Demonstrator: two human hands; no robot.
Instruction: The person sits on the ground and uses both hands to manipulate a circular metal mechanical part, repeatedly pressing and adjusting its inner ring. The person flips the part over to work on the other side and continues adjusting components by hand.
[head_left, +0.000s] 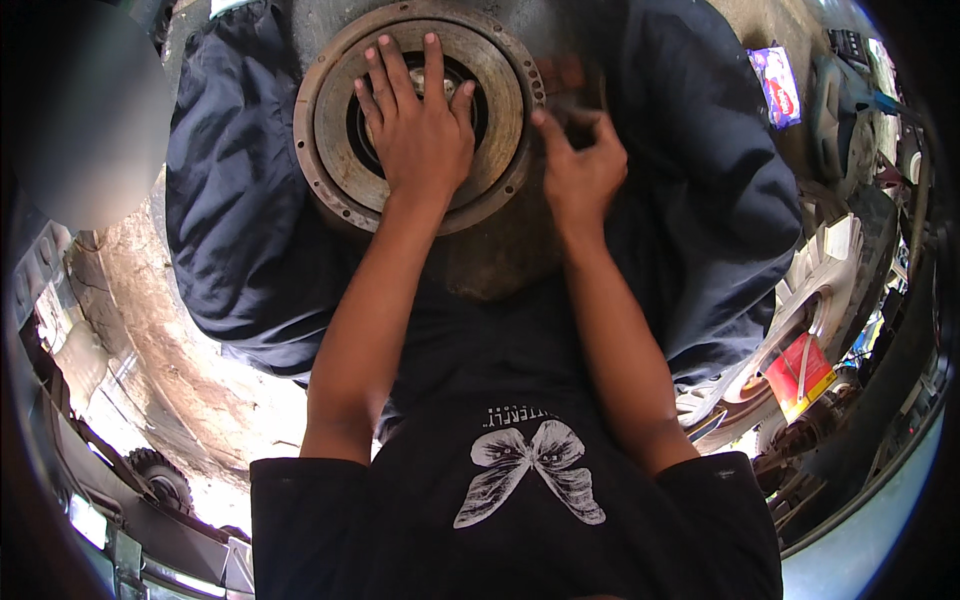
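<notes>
A round metal plate [330, 195], much like a flywheel, lies between my spread legs. Small holes run round its rim, and its open centre holds a dark hub. My left hand [430, 150] rests flat across the plate's face and centre, fingers spread, holding nothing. Beside the right edge of the rim is my right hand [585, 170], its fingers curled and its thumb pointing to the row of holes. Whatever its fingers close on is too small or hidden to name. Just beyond them, a reddish-brown patch [562, 75] is too blurred to identify.
Dark trousers [700, 150] cover my legs on both sides of the plate. Farther right are a purple packet [775, 85], a large tyred wheel [825, 270] and a red and yellow container [798, 375]. A small tyre [160, 478] stands at the lower left.
</notes>
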